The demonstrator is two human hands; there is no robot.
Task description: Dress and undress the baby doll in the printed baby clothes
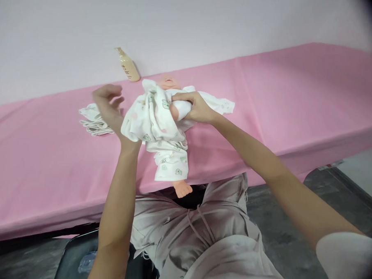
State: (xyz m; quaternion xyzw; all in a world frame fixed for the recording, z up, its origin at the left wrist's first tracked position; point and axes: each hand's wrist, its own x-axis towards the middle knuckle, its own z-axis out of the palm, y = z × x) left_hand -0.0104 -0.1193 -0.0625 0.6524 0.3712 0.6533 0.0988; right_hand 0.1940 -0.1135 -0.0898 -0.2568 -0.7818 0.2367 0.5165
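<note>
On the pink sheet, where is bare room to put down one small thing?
Bare pink sheet lies right of the white sleeve and left of the folded cloths. The middle is crowded with doll, patterned clothing, left hand and right hand.

On the pink-draped table (295,93), a dressed doll (174,112) is laid — one foot (182,190) past the near edge; folded cloths (95,128) are stacked on the left; a pump bottle (130,68) is set at the back.
</note>
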